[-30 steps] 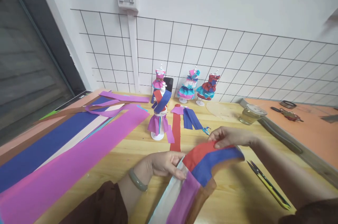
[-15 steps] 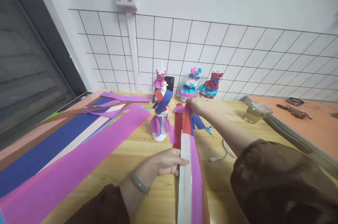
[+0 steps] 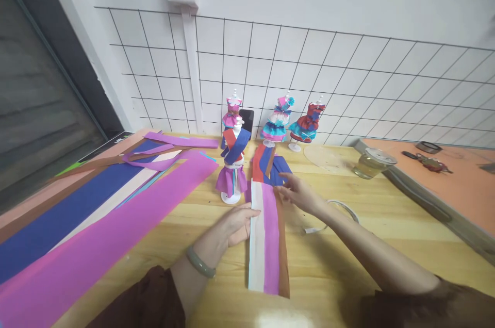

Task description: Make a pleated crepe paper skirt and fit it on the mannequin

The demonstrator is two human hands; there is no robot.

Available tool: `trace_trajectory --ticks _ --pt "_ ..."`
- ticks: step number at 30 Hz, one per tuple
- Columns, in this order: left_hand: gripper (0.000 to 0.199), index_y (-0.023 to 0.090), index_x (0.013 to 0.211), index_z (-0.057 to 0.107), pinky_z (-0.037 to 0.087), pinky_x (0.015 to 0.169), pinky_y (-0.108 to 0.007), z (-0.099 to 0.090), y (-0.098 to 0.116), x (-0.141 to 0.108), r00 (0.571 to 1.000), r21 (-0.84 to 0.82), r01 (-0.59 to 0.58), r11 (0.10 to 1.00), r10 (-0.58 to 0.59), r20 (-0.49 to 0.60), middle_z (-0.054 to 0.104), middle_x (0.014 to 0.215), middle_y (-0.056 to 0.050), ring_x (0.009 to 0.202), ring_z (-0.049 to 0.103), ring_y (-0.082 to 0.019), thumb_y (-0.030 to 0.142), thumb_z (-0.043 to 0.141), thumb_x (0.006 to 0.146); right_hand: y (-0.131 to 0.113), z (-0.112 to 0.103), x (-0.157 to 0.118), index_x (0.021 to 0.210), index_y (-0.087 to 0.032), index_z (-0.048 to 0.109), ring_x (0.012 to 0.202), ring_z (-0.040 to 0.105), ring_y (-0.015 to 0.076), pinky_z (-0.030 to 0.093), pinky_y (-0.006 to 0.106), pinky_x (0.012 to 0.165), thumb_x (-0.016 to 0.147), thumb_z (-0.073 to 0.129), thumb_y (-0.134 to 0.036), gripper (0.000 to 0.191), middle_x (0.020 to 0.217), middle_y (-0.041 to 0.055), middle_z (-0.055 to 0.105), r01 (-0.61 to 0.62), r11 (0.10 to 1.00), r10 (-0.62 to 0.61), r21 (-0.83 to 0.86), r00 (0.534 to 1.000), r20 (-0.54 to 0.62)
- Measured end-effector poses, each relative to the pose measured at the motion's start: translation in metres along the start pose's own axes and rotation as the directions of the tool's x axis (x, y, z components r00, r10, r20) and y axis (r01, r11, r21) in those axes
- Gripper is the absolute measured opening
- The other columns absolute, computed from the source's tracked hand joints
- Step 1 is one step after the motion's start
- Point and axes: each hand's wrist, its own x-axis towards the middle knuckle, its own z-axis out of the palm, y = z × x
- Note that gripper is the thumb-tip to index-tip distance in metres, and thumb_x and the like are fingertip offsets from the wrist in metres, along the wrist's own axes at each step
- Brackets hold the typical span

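Several crepe paper strips lie together in front of me: a white strip (image 3: 256, 250), a purple strip (image 3: 271, 245) and a brown strip (image 3: 284, 266), with a red strip (image 3: 257, 165) and a blue strip (image 3: 266, 158) at their far end. My left hand (image 3: 235, 225) pinches the white strip's left edge, thumb on top. On the other side, my right hand (image 3: 299, 195) is open, its fingers apart at the strips' right edge. Left of the far end stands a small white dress form (image 3: 231, 197) wearing a red and blue wrap and a purple skirt.
Behind stand more dress forms, one in pink, white and turquoise (image 3: 277, 121), another in red (image 3: 311, 121), and a phone (image 3: 246, 123). Long paper strips (image 3: 116, 225) cover the left side. To the right are a white coiled band (image 3: 344, 205), a lidded cup (image 3: 374, 164) and keys (image 3: 433, 164).
My right hand has come back from the strips' far end toward me. The strips have shifted left, and their near end now shows on the table. My left hand keeps its pinch.
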Motion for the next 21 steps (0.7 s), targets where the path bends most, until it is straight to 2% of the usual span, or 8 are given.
trace_trajectory --ticks 2,4,5,8,10,17,21 --pt "0.016 0.011 0.081 0.055 0.045 0.066 -0.028 0.001 0.000 0.000 1.000 0.009 -0.015 1.000 0.015 -0.006 0.062 0.073 -0.005 0.067 0.061 -0.016 0.005 0.057 0.067 -0.002 0.003 -0.025 0.126 -0.014 0.031 0.055 0.059 0.0149 0.046 0.025 0.048 0.080 0.047 -0.040 0.055 0.068 0.0021 0.059 -0.187 0.945 0.148 0.270 0.976 0.160" --pt "0.016 0.011 0.082 0.056 0.045 0.068 -0.029 0.003 0.001 -0.001 0.999 0.017 -0.028 0.999 0.028 0.026 0.063 0.074 -0.007 0.068 0.061 -0.017 0.006 0.056 0.068 -0.006 0.008 -0.045 0.129 -0.015 0.026 0.053 0.059 0.0144 0.048 0.026 0.048 0.078 0.051 -0.043 0.062 0.064 -0.0005 0.057 -0.303 0.847 0.205 0.437 0.944 0.259" --pt "0.016 0.010 0.083 0.056 0.045 0.068 -0.030 0.003 0.001 -0.001 0.998 0.018 -0.030 0.999 0.028 0.056 0.064 0.075 -0.008 0.069 0.061 -0.017 0.006 0.056 0.068 -0.008 0.012 -0.052 0.129 -0.016 0.025 0.052 0.058 0.0132 0.048 0.026 0.050 0.077 0.053 -0.042 0.065 0.064 -0.0016 0.056 -0.321 0.797 0.203 0.511 0.940 0.274" --pt "0.019 0.010 0.087 0.057 0.045 0.071 -0.031 0.004 0.002 -0.002 0.990 0.014 -0.018 1.000 0.016 0.139 0.065 0.081 -0.010 0.072 0.062 -0.018 0.006 0.055 0.069 -0.008 0.023 -0.065 0.130 -0.018 0.023 0.047 0.052 0.0094 0.048 0.025 0.049 0.071 0.061 -0.038 0.073 0.058 -0.0066 0.049 -0.269 0.703 0.156 0.659 0.961 0.227" --pt "0.022 0.009 0.089 0.057 0.045 0.074 -0.032 0.004 0.002 -0.003 0.989 0.018 -0.013 1.000 0.011 0.145 0.065 0.082 -0.010 0.074 0.063 -0.019 0.006 0.055 0.068 -0.004 0.031 -0.068 0.131 -0.018 0.021 0.046 0.049 0.0087 0.047 0.024 0.047 0.068 0.063 -0.037 0.078 0.057 -0.0082 0.046 -0.224 0.677 0.131 0.701 0.974 0.185" --pt "0.022 0.010 0.090 0.057 0.047 0.072 -0.032 0.001 0.000 -0.002 0.992 0.032 -0.020 0.999 0.015 0.126 0.066 0.079 -0.009 0.070 0.063 -0.019 0.006 0.056 0.068 0.005 0.041 -0.071 0.129 -0.017 0.024 0.046 0.047 0.0084 0.042 0.022 0.044 0.069 0.061 -0.035 0.073 0.055 -0.0083 0.047 -0.121 0.689 0.116 0.715 0.992 0.057" --pt "0.024 0.009 0.095 0.056 0.046 0.077 -0.035 0.000 0.001 0.000 0.996 -0.008 -0.025 1.000 0.025 0.084 0.066 0.087 -0.012 0.080 0.063 -0.021 0.008 0.055 0.071 0.004 0.041 -0.065 0.128 -0.015 0.025 0.044 0.044 0.0078 0.037 0.020 0.042 0.069 0.061 -0.036 0.072 0.055 -0.0078 0.048 -0.090 0.680 0.133 0.727 0.991 -0.002"
